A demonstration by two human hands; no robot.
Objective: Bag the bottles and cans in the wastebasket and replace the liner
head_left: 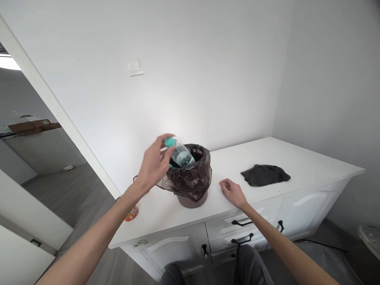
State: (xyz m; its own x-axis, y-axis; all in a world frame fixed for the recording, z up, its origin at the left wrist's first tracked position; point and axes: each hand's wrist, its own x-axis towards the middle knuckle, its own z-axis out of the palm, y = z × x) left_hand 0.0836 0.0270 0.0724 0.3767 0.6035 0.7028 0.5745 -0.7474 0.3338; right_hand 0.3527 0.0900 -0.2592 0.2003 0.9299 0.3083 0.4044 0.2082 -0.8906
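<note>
My left hand (154,161) grips a clear plastic bottle (181,155) near its teal cap. The bottle tilts, with its lower end inside the mouth of a trash bin (192,202) lined with a dark bag (194,178). The bag's edge is folded over the rim and hangs around the outside. Another teal bit shows at the bin's mouth, partly hidden by my fingers. To the right of the bin, my right hand (233,192) rests at the countertop, fingers curled in and nothing visible in them. A crumpled black plastic bag (265,175) lies farther right.
The bin stands on a white countertop (228,166) over cabinets with black handles (242,238). A container with an orange label (132,213) sits at the left end, partly behind my left forearm. A wall with a light switch (135,68) rises behind; a doorway opens left.
</note>
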